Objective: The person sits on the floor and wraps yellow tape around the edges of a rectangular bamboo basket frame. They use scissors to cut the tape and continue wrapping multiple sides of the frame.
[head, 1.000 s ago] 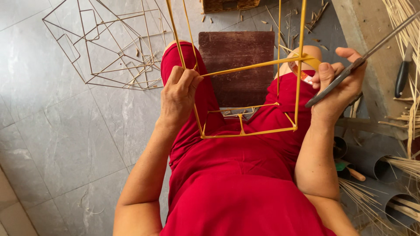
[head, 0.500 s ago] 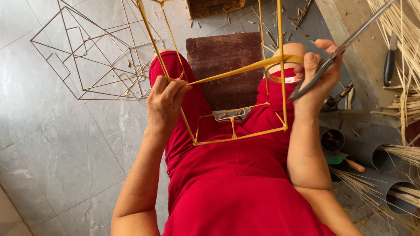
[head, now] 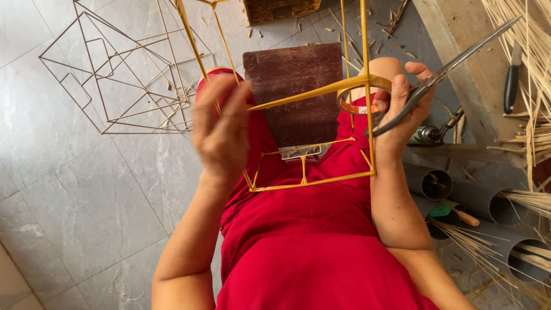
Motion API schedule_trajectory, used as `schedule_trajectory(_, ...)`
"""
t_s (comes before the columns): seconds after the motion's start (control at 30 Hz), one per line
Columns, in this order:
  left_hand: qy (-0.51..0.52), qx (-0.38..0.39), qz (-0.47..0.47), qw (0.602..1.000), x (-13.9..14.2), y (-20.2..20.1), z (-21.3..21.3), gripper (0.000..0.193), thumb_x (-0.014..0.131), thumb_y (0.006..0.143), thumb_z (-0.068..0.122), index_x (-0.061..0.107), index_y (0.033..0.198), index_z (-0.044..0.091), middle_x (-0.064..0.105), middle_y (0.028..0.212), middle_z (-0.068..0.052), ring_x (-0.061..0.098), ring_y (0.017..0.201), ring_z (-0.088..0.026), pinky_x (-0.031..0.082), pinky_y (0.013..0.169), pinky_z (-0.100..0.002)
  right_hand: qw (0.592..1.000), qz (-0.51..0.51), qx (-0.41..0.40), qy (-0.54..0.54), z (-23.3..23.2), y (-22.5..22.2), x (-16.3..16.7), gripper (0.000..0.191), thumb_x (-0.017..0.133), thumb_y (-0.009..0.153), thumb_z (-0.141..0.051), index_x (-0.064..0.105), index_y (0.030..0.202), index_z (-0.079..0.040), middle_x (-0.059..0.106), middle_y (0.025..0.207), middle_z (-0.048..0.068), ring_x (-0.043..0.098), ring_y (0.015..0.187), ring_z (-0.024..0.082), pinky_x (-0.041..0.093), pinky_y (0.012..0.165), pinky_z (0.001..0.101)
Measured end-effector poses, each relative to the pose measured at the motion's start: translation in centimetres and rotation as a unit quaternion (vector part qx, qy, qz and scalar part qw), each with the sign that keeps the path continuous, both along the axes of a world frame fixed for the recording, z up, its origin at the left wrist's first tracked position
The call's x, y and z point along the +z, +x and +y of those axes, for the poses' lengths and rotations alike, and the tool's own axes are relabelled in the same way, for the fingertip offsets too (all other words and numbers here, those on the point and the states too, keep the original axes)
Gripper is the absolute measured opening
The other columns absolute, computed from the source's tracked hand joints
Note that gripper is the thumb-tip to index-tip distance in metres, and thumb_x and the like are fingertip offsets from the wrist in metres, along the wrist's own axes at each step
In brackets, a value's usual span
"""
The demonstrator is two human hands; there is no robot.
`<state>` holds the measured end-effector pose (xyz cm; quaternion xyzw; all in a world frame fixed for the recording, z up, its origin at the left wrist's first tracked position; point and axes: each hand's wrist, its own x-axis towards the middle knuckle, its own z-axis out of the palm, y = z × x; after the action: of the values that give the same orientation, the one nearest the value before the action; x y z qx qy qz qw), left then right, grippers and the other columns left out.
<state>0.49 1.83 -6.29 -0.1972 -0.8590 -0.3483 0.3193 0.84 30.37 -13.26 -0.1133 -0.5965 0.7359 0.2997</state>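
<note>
- The person sits in red clothing over a grey tiled floor (head: 74, 212), with a yellow bamboo frame (head: 310, 178) standing across the lap.
- The left hand (head: 221, 129) is blurred; it is up against 1 slanted upright of the frame, fingers loosely curled, and whether that grip is actually closed on the stick I cannot tell.
- The right hand (head: 402, 115) has its grip wrapped tight around the handles of a pair of long metal scissors (head: 453, 63), whose blades point up and to the right.
- A flat bamboo strip (head: 304, 96) runs from beside the left hand over to the right hand, where it curls into a loop just at the thumb.
- Behind the frame, a dark brown board (head: 298, 86) lies on the floor beyond the knees.
- To the left on the floor rests a bare wire frame (head: 123, 77) of thin grey rods, well apart from both hands.
- On the right are grey tubes (head: 488, 201) holding bamboo splints (head: 534, 69), and a black-handled knife (head: 512, 77) lies on a wooden plank.
</note>
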Motion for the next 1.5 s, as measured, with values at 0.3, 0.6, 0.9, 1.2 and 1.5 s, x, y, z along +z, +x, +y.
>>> schedule_trajectory(0.3, -0.224, -0.132, -0.121, 0.958, -2.5, -4.1, 8.1, 0.046, 0.066, 0.094, 0.007, 0.061, 0.139, 0.010, 0.067, 0.094, -0.006, 0.067, 0.082, -0.021, 0.056, 0.070, -0.037, 1.000, -0.011, 0.013, 0.005, -0.6, 0.0, 0.6, 0.024, 0.063, 0.115, -0.022, 0.052, 0.132, -0.008, 0.055, 0.081, 0.001, 0.053, 0.064, 0.006, 0.043, 0.058, 0.0197)
schedule_trajectory(0.6, -0.189, -0.165, -0.101, 0.963, -2.8, -5.2, 13.2, 0.019, 0.062, 0.092, 0.012, 0.058, 0.110, 0.008, 0.063, 0.084, -0.009, 0.070, 0.070, -0.026, 0.055, 0.056, -0.041, 0.998, -0.013, 0.011, 0.052, 0.1, 0.0, -0.6, 0.026, 0.063, 0.116, -0.021, 0.052, 0.134, -0.007, 0.056, 0.082, -0.001, 0.053, 0.067, 0.006, 0.039, 0.060, 0.0193)
schedule_trajectory(0.9, -0.035, -0.181, -0.035, 0.982, -1.0, -2.7, 11.1, 0.024, 0.069, 0.102, 0.037, 0.059, 0.107, 0.016, 0.058, 0.071, -0.001, 0.066, 0.060, -0.020, 0.049, 0.050, -0.038, 0.957, 0.067, 0.264, -0.104, 4.7, -1.0, -0.5, 0.051, 0.088, 0.097, -0.026, 0.056, 0.130, -0.004, 0.056, 0.072, 0.001, 0.054, 0.063, 0.012, 0.048, 0.071, 0.0289)
schedule_trajectory(1.2, 0.030, -0.265, -0.005, 0.964, 1.2, -1.4, 9.3, 0.038, 0.072, 0.096, 0.041, 0.057, 0.073, 0.015, 0.055, 0.063, -0.002, 0.059, 0.054, -0.023, 0.046, 0.051, -0.039, 0.914, 0.127, 0.381, 0.056, 3.7, -0.9, 5.1, 0.053, 0.081, 0.095, -0.036, 0.055, 0.133, -0.008, 0.066, 0.075, 0.002, 0.065, 0.073, 0.013, 0.053, 0.087, 0.0324)
schedule_trajectory(1.5, 0.090, -0.367, 0.069, 0.923, 1.9, -1.7, 9.0, 0.041, 0.077, 0.093, 0.032, 0.053, 0.067, 0.012, 0.046, 0.061, -0.003, 0.054, 0.052, -0.021, 0.040, 0.049, -0.040, 0.936, -0.058, 0.340, 0.072, 4.7, 3.0, 8.9, 0.053, 0.080, 0.094, -0.016, 0.053, 0.134, 0.006, 0.065, 0.077, 0.005, 0.058, 0.061, 0.008, 0.044, 0.055, 0.0182)
